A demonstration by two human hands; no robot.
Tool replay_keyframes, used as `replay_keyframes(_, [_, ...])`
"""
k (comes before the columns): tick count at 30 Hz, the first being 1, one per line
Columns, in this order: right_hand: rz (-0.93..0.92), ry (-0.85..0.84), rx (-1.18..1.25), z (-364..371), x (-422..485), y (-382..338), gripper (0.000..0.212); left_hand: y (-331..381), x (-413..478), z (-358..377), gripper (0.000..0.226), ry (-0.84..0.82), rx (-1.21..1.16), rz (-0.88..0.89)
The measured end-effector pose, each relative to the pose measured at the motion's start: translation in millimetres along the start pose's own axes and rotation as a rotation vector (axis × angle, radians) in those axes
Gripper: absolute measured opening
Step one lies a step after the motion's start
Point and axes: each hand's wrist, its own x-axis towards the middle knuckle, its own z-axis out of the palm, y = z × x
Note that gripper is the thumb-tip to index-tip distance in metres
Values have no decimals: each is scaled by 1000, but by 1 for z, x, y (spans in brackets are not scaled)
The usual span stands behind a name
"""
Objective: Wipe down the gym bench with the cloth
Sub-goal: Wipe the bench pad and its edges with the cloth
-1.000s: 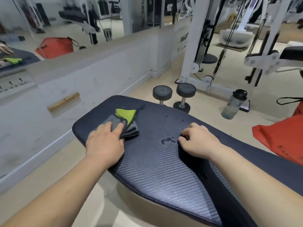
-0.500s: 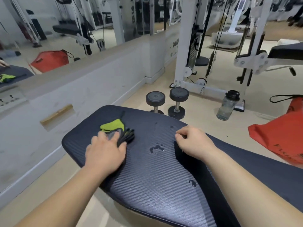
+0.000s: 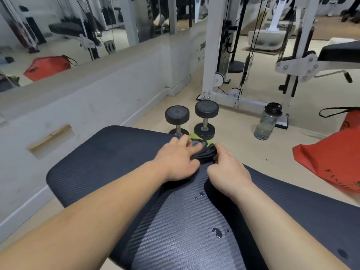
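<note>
The gym bench (image 3: 109, 158) has a dark ribbed pad that fills the lower middle of the view. A grey and lime-green cloth (image 3: 206, 151) lies bunched at the pad's far right edge. My left hand (image 3: 178, 159) presses flat on the cloth with straight, spread fingers. Right beside it, my right hand (image 3: 227, 169) has its fingers curled over the pad's edge where two pad sections meet, touching the cloth's side. Water drops (image 3: 217, 232) sit on the pad between my forearms.
Two black dumbbells (image 3: 191, 119) stand on the floor just beyond the bench. A clear water bottle (image 3: 267, 121) and a red bag (image 3: 331, 158) are to the right. A white cable machine (image 3: 214, 55) rises behind, and a low wall with mirrors runs along the left.
My left hand has slid the cloth from the pad's left side across to the right, up against my right hand. The puddle near my right hand is gone.
</note>
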Motion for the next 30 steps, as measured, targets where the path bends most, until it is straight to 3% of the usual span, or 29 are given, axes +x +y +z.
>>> replay_keyframes(2, [-26,-16,-36,3,-1,-1,60,-16,0,-3,61,21,-8,28])
replay_keyframes(5, [-43,-65,-85,6,-3,-3,71,-47,3,-10,59,56,36,-180])
replay_keyframes(7, [-53,-97,-165,9,-3,-6,57,-53,5,-10,59,88,1,-360])
replay_keyframes(9, [-44,-112,-222,11,-3,-9,41,-43,2,-9,59,109,-72,-434])
replay_keyframes(13, [-19,-73,-255,18,-2,-13,26,-18,-25,6,58,82,-157,-253])
replay_keyframes(16, [-16,-78,-246,20,-2,-13,20,-47,-28,-4,58,67,-137,-195])
replay_keyframes(18, [0,-64,-212,19,-3,-11,11,-68,-18,-13,57,75,-78,-354])
replay_keyframes(21, [26,-16,-120,16,-1,-10,15,-65,-13,-11,59,133,-33,-548])
replay_keyframes(24, [77,37,-49,13,-1,-15,44,-25,-13,2,59,128,-78,-389])
replay_keyframes(27, [56,83,-52,13,-1,-15,47,-1,-15,6,57,73,-161,-92])
replay_keyframes(30, [35,64,-58,14,-2,-9,53,-25,-14,-2,54,71,-128,-14])
